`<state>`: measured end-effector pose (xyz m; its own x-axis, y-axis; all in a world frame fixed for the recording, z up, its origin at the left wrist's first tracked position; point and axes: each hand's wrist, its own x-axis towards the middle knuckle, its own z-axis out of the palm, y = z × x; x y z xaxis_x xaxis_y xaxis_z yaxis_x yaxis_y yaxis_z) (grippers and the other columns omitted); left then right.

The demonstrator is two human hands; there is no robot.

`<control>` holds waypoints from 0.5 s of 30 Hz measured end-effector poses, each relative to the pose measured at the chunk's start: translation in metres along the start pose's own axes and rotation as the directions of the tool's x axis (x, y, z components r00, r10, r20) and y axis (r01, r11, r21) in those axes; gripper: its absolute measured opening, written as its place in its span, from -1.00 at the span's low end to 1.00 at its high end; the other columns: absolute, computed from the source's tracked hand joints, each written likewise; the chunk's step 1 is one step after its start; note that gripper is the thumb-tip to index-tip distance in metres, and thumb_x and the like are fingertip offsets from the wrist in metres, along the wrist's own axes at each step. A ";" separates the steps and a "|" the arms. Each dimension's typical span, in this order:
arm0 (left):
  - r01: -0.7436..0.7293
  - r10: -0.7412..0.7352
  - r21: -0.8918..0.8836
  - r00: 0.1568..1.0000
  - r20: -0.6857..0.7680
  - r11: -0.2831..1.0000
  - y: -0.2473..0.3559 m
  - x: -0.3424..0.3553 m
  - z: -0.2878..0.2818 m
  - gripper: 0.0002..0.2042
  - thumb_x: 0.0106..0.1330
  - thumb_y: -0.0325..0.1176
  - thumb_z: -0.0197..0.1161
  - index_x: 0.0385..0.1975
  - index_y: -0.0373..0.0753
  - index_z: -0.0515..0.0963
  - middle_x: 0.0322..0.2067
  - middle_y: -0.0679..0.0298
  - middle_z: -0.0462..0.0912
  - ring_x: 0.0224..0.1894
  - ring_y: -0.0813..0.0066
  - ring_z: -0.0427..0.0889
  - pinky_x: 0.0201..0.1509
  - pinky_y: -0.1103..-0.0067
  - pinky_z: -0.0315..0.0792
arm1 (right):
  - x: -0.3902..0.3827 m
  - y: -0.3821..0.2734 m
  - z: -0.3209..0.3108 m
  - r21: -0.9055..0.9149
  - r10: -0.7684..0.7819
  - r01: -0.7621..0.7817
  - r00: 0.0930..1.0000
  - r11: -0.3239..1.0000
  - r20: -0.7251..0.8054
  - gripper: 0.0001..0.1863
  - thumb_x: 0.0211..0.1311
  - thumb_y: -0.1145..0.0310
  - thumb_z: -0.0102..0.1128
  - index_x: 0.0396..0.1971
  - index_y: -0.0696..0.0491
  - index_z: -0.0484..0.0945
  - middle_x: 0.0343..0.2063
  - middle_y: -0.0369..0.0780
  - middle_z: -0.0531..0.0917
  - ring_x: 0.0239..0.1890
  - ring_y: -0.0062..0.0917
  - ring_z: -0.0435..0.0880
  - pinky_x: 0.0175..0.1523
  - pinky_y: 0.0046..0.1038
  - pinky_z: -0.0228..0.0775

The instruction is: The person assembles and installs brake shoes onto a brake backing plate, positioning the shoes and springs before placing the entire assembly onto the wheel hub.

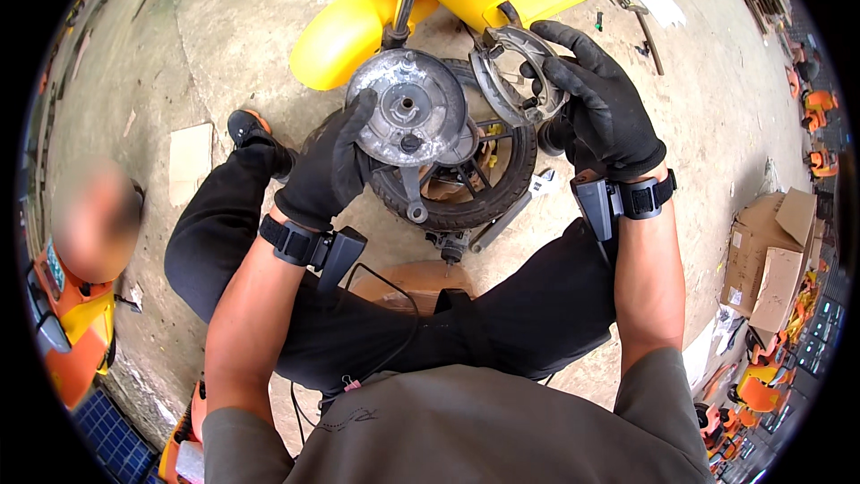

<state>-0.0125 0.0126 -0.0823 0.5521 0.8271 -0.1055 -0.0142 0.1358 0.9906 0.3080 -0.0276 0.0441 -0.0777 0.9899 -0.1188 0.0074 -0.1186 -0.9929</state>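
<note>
"Where is the plate [430,112] held?"

"It is held above the wheel [511,186] by the left hand [327,161]. The thumb is pressed on its near edge; the fingers are mostly hidden behind, so how far they are curled cannot be told."

"And the shoes [491,82]?"

"They are gripped at their right side by the right hand [614,112], its fingers half open, the upper ones stretched out rather than wrapped round."

"What is done, and what is left?"

"The shoes are paired as a ring, but are held just beside the plate, not seated on it. The wheel is judged to be off the fork [400,22]; both joints are judged unmade."
</note>
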 end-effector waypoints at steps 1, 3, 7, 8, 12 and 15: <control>0.025 -0.025 -0.006 1.000 -0.009 1.000 0.012 0.000 0.006 -0.53 0.48 -0.30 0.02 0.32 -0.34 0.22 0.15 0.02 0.50 0.16 0.22 0.54 0.27 0.40 0.44 | -0.001 -0.001 0.000 -0.030 0.001 -0.001 1.000 1.000 -0.003 -0.52 0.41 0.37 0.13 0.26 0.21 0.34 -0.05 -0.17 0.66 -0.02 -0.63 0.60 0.09 -0.63 0.38; -0.021 0.022 0.131 1.000 -0.005 0.991 0.020 -0.004 0.010 -0.56 0.55 -0.23 -0.07 0.29 -0.39 0.25 0.16 0.07 0.49 0.16 0.32 0.54 0.26 0.43 0.46 | -0.004 0.000 -0.002 -0.041 0.013 -0.013 1.000 0.999 -0.012 -0.52 0.42 0.36 0.11 0.26 0.22 0.33 -0.05 -0.16 0.65 0.01 -0.60 0.60 0.12 -0.62 0.37; -0.268 0.287 0.534 0.957 0.049 0.802 -0.017 -0.002 -0.017 -0.59 0.55 -0.25 -0.05 0.25 -0.39 0.29 0.14 0.10 0.51 0.11 0.35 0.57 0.18 0.45 0.52 | 0.001 0.009 -0.011 -0.118 0.005 -0.008 1.000 0.993 -0.029 -0.52 0.42 0.34 0.12 0.25 0.22 0.35 -0.06 -0.18 0.66 -0.01 -0.61 0.60 0.10 -0.61 0.40; -0.115 0.143 0.270 0.986 -0.085 0.956 -0.042 0.003 -0.023 -0.60 0.53 -0.28 0.00 0.25 -0.38 0.30 0.13 0.09 0.51 0.10 0.35 0.58 0.16 0.44 0.53 | 0.003 0.010 -0.011 -0.178 -0.030 0.028 0.999 0.984 -0.010 -0.52 0.42 0.34 0.12 0.25 0.22 0.35 -0.07 -0.18 0.66 -0.01 -0.61 0.60 0.10 -0.61 0.40; -0.148 0.182 0.644 0.983 0.013 0.751 -0.074 -0.002 -0.037 -0.52 0.30 -0.37 0.30 0.19 -0.35 0.40 0.07 0.01 0.56 0.04 0.16 0.61 0.09 0.37 0.54 | 0.002 0.007 -0.005 -0.082 0.034 -0.036 0.999 0.996 -0.034 -0.52 0.42 0.33 0.13 0.25 0.22 0.35 -0.07 -0.19 0.65 -0.02 -0.62 0.60 0.06 -0.61 0.44; 0.206 -0.284 -0.258 0.905 -0.317 0.944 -0.091 0.001 -0.002 -0.61 0.34 -0.29 0.28 0.09 -0.36 0.49 -0.04 0.08 0.62 -0.08 0.32 0.66 -0.16 0.45 0.60 | 0.004 0.014 -0.002 0.006 0.025 -0.025 0.998 1.000 -0.050 -0.50 0.37 0.31 0.20 0.22 0.19 0.39 -0.12 -0.22 0.67 -0.11 -0.67 0.61 -0.06 -0.65 0.45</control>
<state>-0.0121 0.0024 -0.1726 0.2391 0.8828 -0.4045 -0.1148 0.4393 0.8910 0.3099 -0.0253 0.0299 -0.0272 0.9892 -0.1439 0.0037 -0.1438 -0.9896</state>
